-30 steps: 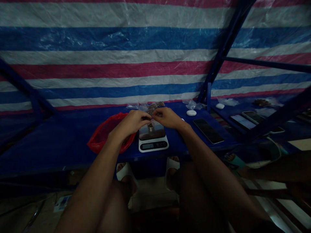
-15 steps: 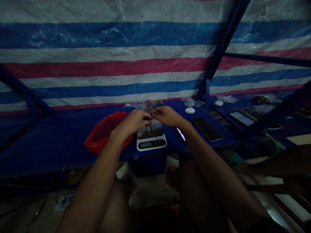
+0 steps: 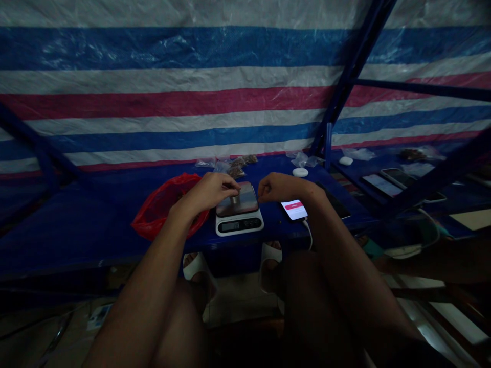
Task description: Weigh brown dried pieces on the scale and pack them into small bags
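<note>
Head camera: a blue surface bearing a red bag and scale. Left hand, narrow at the small container on the scale, hold unclear; right hand curled alongside, any contents hidden. Weighing seems in hand; the next move likely wants steadiness.

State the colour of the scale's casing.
White; the scale also has a dark panel at its front. Shows best in the head view.
</note>
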Tool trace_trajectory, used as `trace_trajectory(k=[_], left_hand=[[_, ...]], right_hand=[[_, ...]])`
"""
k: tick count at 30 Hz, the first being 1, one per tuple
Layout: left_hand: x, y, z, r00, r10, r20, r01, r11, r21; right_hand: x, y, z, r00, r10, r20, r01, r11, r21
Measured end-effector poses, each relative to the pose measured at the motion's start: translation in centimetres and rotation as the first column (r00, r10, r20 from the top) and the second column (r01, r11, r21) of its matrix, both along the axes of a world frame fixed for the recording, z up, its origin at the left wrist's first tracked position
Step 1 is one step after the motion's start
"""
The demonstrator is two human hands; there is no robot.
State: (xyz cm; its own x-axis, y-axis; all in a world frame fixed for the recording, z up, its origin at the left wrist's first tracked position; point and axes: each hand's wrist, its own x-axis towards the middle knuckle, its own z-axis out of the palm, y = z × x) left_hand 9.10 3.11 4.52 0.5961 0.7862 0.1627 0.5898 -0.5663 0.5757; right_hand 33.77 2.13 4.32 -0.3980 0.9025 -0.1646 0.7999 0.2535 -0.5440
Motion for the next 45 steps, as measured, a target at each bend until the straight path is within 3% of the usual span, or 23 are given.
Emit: trace_trajectory(k=[5, 8, 13, 18, 21, 26, 32, 37, 40, 45], left_hand=[[-0.2, 0.1, -0.4, 0.999, -0.045, -0.01, 0.046, 0.998, 0.046], [-0.3, 0.1, -0.5, 0.999, -0.042, -0.01, 0.042, 0.998, 0.04], [-0.3, -0.1, -0.4, 0.999, -0.034, -0.017, 0.034, 0.999, 0.022], [-0.2, -0.3, -0.5, 1.0, -0.02, -0.012, 0.021, 0.998, 0.051], [-0.4, -0.4, -0.4, 1.0, -0.008, -0.028, 0.009, 0.998, 0.056], [-0.7, -0.3, -0.2, 0.999, 0.016, -0.029, -0.014, 0.999, 0.047], [-0.4, 0.0, -1.1, 0.995, 0.008, 0.098, -0.008, 1.0, 0.004], [-1.5, -0.1, -0.5, 0.995, 0.078, 0.06, -0.089, 0.976, 0.197], [-3.6, -0.4, 0.2, 0.98, 0.19, -0.06, -0.173, 0.96, 0.218], [-7.6, -0.4, -1.4, 0.876, 0.257, -0.409, -0.295, 0.955, -0.03]], right_hand=[[1.1, -1.6, 0.2, 0.979, -0.09, 0.181, 0.106, 0.991, -0.076], [1.2, -2.9, 0.3, 0.953, -0.059, 0.296, 0.084, 0.994, -0.072], [1.6, -5.0, 0.3, 0.842, 0.009, 0.539, 0.055, 0.993, -0.102], [1.8, -6.7, -0.5, 0.778, 0.048, 0.626, 0.003, 0.997, -0.08], [1.9, -7.5, -0.8, 0.797, 0.014, 0.604, -0.014, 1.0, -0.006], [2.2, -7.5, -0.5, 0.881, 0.046, 0.47, -0.055, 0.998, 0.005], [0.6, -6.0, -0.2, 0.942, -0.106, 0.319, 0.027, 0.97, 0.24], [-1.7, -5.1, 0.0, 0.974, -0.145, 0.176, 0.07, 0.925, 0.373], [-2.8, -4.5, -0.2, 0.987, -0.106, 0.123, 0.049, 0.917, 0.395], [-4.1, -3.4, -0.8, 0.997, -0.059, 0.057, 0.03, 0.908, 0.418]])
